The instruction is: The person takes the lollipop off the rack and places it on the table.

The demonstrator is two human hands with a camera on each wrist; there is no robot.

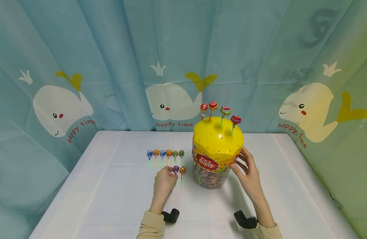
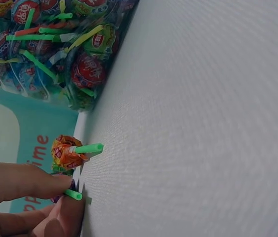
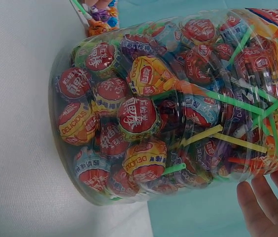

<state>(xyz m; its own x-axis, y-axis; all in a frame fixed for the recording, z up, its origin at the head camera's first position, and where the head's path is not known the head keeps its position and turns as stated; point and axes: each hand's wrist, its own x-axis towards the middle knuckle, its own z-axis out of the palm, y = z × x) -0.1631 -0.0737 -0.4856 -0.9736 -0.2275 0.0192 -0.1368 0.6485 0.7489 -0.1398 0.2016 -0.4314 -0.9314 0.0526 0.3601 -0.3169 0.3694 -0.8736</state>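
Note:
My left hand pinches a purple-wrapped lollipop between thumb and fingers, low over the white table. In the left wrist view its green stick pokes out past the thumb; the head is mostly hidden. Just right of it lies an orange-wrapped lollipop with a green stick. My right hand touches the right side of a big clear jar packed with lollipops, fingers spread and fairly straight. Several lollipops stand upright in holes along the back of the jar's yellow lid, among them a red one.
Behind the left hand, several lollipops lie in a row with sticks toward me, a blue one at the left end and a green one at the right. A blue curtain with whale prints hangs behind the table.

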